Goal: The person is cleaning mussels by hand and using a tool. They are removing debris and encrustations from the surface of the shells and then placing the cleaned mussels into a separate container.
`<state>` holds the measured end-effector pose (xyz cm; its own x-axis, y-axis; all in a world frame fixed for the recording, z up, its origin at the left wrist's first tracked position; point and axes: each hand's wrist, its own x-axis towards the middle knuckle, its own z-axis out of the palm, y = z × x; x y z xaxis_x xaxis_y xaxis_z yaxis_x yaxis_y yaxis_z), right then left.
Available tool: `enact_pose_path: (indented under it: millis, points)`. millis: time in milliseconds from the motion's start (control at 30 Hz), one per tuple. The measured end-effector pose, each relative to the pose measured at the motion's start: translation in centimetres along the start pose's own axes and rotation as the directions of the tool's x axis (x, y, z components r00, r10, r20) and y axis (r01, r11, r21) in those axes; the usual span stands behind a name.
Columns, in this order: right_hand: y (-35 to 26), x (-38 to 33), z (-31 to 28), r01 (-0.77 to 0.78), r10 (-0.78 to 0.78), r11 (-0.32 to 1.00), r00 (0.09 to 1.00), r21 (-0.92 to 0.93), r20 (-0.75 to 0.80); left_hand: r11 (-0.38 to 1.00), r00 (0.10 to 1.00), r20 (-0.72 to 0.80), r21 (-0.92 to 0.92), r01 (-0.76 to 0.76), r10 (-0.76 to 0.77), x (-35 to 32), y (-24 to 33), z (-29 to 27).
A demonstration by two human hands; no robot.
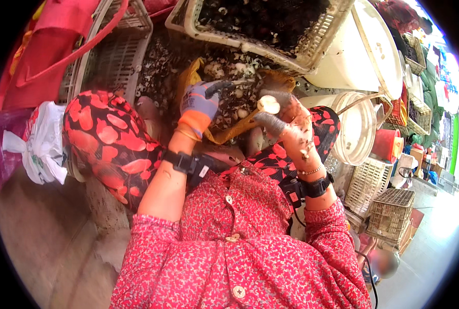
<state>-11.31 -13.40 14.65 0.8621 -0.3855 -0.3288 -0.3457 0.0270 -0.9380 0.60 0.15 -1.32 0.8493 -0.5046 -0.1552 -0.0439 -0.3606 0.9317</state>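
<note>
My left hand [199, 103], in a grey-purple glove with an orange cuff, is closed on a small knife [235, 83]. The thin blade points right. In my right hand [291, 116], dark coverings sit on the fingers, and the wrist is smeared with dirt. Thumb and fingers pinch a round cream-white piece [268, 104], which looks like a peeled water chestnut. Below both hands, a yellow sheet [234, 133] stretches between my knees. White pieces and dark peelings [239, 95] lie around and beyond it.
Ahead stands a pale plastic crate [250, 47] full of dark round items. Another crate [118, 67] is at the left, beside a white plastic bag [46, 141]. To the right are a large white tub [363, 51], a white bucket [355, 126] and stacked crates [391, 208].
</note>
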Motion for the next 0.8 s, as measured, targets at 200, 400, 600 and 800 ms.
enact_pose_path:
  millis: [200, 400, 600, 800]
  points:
    - [5.1, 1.9, -1.4, -0.092, 0.057, 0.699, 0.996, 0.709, 0.073, 0.870, 0.852, -0.182, 0.050, -0.490, 0.491, -2.3, 6.0, -0.6]
    - [7.8, 2.7, -1.7, -0.093, 0.102, 0.516, 0.994, 0.851, 0.047, 0.941, 0.949, -0.126, -0.145, -0.306, 0.290, -1.1, 4.2, -1.3]
    - [6.9, 2.1, -0.1, -0.183, 0.111, 0.140, 0.980, 0.973, 0.168, 0.711, 0.714, -0.076, 0.219, -0.669, 0.696, -3.1, 7.5, 0.2]
    - [7.0, 2.1, 0.7, -0.170, 0.078, 0.397, 0.985, 0.902, 0.152, 0.819, 0.976, -0.101, -0.531, -0.216, 0.192, -2.4, 4.7, 0.5]
